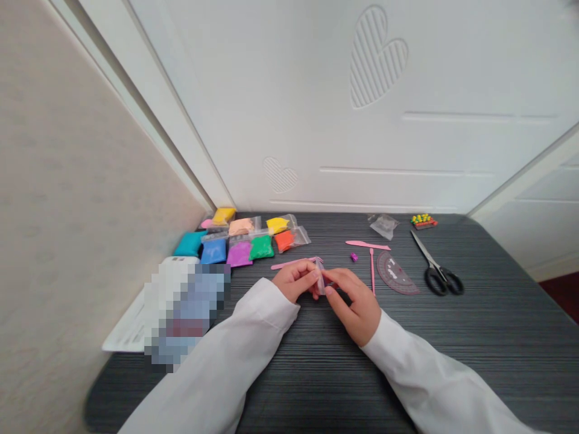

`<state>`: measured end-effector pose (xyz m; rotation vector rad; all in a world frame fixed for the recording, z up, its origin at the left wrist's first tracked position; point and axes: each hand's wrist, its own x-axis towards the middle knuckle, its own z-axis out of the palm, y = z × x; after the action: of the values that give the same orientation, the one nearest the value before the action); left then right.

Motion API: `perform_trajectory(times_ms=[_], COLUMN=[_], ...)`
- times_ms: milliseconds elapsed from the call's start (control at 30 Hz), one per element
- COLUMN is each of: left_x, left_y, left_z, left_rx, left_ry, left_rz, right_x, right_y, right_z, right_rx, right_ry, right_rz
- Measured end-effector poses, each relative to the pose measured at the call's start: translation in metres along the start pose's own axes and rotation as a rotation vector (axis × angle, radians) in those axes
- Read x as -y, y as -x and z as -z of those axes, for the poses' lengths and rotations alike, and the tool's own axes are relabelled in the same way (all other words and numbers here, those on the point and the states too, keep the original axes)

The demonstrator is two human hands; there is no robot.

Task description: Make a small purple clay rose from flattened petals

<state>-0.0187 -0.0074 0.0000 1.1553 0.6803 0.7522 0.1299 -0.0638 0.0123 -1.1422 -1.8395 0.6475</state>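
Between both hands a small clear plastic zip bag (pixel 321 282) is held upright over the dark table, near its middle. My left hand (pixel 295 279) pinches its left side between thumb and fingers. At the opposite edge, my right hand (pixel 355 301) has thumb and forefinger closed on the bag. Whether anything is inside it I cannot make out. Just behind the left hand lies a pink modelling tool (pixel 283 264), partly covered by the fingers. A small purple lump of clay (pixel 354 257) sits beyond the right hand, near another thin pink tool (pixel 372 271).
Several bags of coloured clay, among them a green one (pixel 261 247), lie at the back left. Further right are a pink knife (pixel 367 245), a protractor (pixel 397 276), black-handled scissors (pixel 438 272), a crumpled clear bag (pixel 384 226) and a small yellow-topped clay piece (pixel 423 222).
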Motion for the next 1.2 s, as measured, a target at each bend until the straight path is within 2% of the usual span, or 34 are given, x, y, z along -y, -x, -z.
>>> perform_trajectory(times_ms=[200, 567, 767, 867, 1000, 1200], left_x=[0.003, 0.001, 0.000, -0.003, -0.007, -0.003], left_y=[0.000, 0.002, 0.003, 0.005, 0.007, 0.006], left_z=[-0.001, -0.004, -0.003, -0.003, -0.006, -0.010], left_rx=[-0.013, -0.052, -0.028, -0.011, -0.084, -0.093], left_ry=[0.119, 0.103, 0.083, -0.054, -0.248, -0.166], left_rz=[-0.024, -0.033, -0.045, -0.076, -0.130, -0.111], right_x=[0.000, 0.002, 0.003, 0.003, 0.002, -0.004], right_y=[0.002, 0.002, 0.002, 0.001, -0.002, -0.005], right_z=[0.000, -0.001, 0.001, 0.003, 0.005, 0.007], right_rx=[-0.004, -0.007, -0.011, -0.017, 0.002, 0.001], right_ry=[0.009, 0.042, 0.018, -0.029, -0.112, -0.254], right_rz=[0.009, 0.019, 0.010, -0.014, -0.112, -0.212])
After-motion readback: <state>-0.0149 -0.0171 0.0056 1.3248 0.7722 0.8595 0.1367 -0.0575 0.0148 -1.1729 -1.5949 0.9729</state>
